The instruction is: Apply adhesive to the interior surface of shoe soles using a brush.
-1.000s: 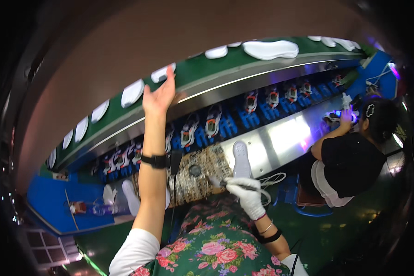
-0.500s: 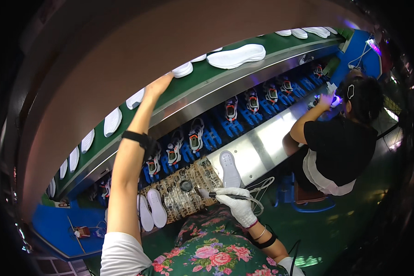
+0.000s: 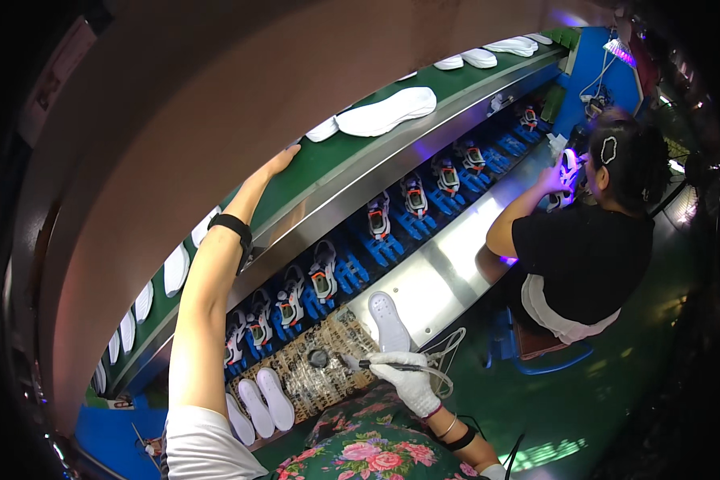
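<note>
My bare left hand (image 3: 280, 162) reaches over the green conveyor belt (image 3: 292, 192) at the brown overhang's edge. Its fingers are mostly hidden, so I cannot tell whether they hold anything. Just right of it lie a white shoe sole (image 3: 322, 130) and a larger white sole (image 3: 387, 112). In its white glove, my right hand (image 3: 406, 379) is closed round a black-handled brush (image 3: 384, 366) with a cord. The brush tip points left over a tape-covered pad (image 3: 296, 360) bearing a small dark round piece (image 3: 318, 358). Beyond that hand lies a pale sole (image 3: 390, 322).
Several pale soles (image 3: 274, 398) lie left of the pad. Shoe uppers (image 3: 378, 218) stand in a row on blue holders below the belt. At right, a seated co-worker (image 3: 584, 256) handles a shoe under purple light. The brown overhang (image 3: 176, 96) covers the belt's far side.
The view has shifted, and another sole shows at lower left. A white sole beside my left hand's fingertips is no longer visible. My right hand keeps the brush. The co-worker's shoe is lifted nearer them.
</note>
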Demonstrator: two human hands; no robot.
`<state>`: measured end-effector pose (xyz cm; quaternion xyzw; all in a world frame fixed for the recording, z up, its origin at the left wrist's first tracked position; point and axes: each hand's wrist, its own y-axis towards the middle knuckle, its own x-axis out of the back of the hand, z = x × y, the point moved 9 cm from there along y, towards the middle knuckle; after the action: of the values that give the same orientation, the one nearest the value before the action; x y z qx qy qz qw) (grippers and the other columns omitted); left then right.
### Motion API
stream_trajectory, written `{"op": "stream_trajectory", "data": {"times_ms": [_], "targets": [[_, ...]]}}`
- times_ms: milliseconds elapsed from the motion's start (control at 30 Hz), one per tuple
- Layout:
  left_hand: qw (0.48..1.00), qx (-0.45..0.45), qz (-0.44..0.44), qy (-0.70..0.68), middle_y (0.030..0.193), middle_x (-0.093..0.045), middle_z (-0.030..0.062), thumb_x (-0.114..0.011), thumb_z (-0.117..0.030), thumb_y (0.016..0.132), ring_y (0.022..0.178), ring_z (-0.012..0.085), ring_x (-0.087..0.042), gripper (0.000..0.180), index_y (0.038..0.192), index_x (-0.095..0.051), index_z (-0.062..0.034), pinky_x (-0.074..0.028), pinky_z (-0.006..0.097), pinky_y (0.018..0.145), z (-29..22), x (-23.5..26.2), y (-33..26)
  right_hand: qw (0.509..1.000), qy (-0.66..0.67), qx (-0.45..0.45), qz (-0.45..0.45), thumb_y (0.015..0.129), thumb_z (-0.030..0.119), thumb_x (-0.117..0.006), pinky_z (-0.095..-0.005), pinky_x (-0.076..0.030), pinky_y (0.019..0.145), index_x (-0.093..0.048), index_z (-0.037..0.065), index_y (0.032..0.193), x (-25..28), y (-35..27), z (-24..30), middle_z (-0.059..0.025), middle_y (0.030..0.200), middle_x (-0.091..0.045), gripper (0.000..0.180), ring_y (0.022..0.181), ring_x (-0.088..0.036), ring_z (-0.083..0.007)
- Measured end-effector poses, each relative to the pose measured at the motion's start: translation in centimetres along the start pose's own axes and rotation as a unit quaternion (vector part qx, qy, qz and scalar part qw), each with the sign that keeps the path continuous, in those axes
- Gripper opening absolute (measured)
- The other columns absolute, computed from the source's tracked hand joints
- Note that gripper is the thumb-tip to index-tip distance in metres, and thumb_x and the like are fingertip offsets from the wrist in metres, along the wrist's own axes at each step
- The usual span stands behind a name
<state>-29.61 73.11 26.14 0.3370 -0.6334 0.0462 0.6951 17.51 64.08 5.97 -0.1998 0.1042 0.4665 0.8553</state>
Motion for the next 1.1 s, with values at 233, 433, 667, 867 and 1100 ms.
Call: {"op": "stream_trajectory", "data": {"times_ms": [233,433,667,867,1100], "targets": [[0.995,0.037,0.054,-0.080,0.107,-0.065,0.0236,-0.074,-0.037,0.082,0.106,0.0383,-0.060,0.044,0.106,-0.057,-0.0042,-0.047,0.044,0.088,-1.1,-4.2,6.4,0.999,0.007,-0.033,-0.033,0.085,0.004,-0.073,-0.0223,-0.053,0.080,-0.074,-0.002,0.101,1.4,-0.2,0.3,-0.0061,0.095,-0.074,0.017,0.085,-0.066,-0.0083],[0.999,0.002,-0.034,0.022,0.135,-0.052,0.0263,-0.072,-0.035,0.080,0.127,0.0399,-0.048,0.063,0.131,-0.054,-0.0019,-0.041,0.044,0.104,-8.5,-2.0,8.4,0.999,-0.003,-0.007,-0.034,0.085,0.003,-0.072,-0.0237,-0.053,0.084,-0.074,-0.003,0.101,1.2,0.1,0.8,-0.0083,0.098,-0.074,0.017,0.089,-0.067,-0.0113],[0.977,-0.195,-0.078,0.037,0.123,-0.058,0.0208,-0.060,-0.005,0.079,0.110,0.0406,-0.057,0.043,0.122,-0.054,-0.0037,-0.047,0.050,0.090,-21.4,-2.1,8.9,0.999,0.029,0.012,-0.039,0.084,0.004,-0.073,-0.0250,-0.052,0.088,-0.074,-0.003,0.100,0.8,-0.3,1.1,-0.0090,0.101,-0.074,0.017,0.093,-0.067,-0.0129],[0.956,-0.085,-0.024,-0.281,0.102,-0.059,0.0143,-0.061,0.001,0.075,0.094,0.0283,-0.062,0.020,0.093,-0.052,-0.0034,-0.050,0.040,0.078,-19.0,-0.1,7.2,0.997,0.063,-0.010,-0.044,0.085,0.004,-0.072,-0.0226,-0.052,0.082,-0.074,-0.002,0.100,1.0,-0.7,0.0,-0.0077,0.098,-0.073,0.016,0.088,-0.066,-0.0107],[0.798,0.059,-0.209,-0.561,0.122,-0.057,0.0113,-0.065,-0.009,0.082,0.113,0.0202,-0.052,0.022,0.103,-0.056,-0.0067,-0.042,0.034,0.098,-8.9,12.1,-9.1,0.995,0.096,-0.015,-0.009,0.086,0.003,-0.071,-0.0212,-0.051,0.078,-0.073,-0.002,0.102,-0.5,0.5,-1.7,-0.0040,0.095,-0.073,0.017,0.085,-0.064,-0.0077]]}}
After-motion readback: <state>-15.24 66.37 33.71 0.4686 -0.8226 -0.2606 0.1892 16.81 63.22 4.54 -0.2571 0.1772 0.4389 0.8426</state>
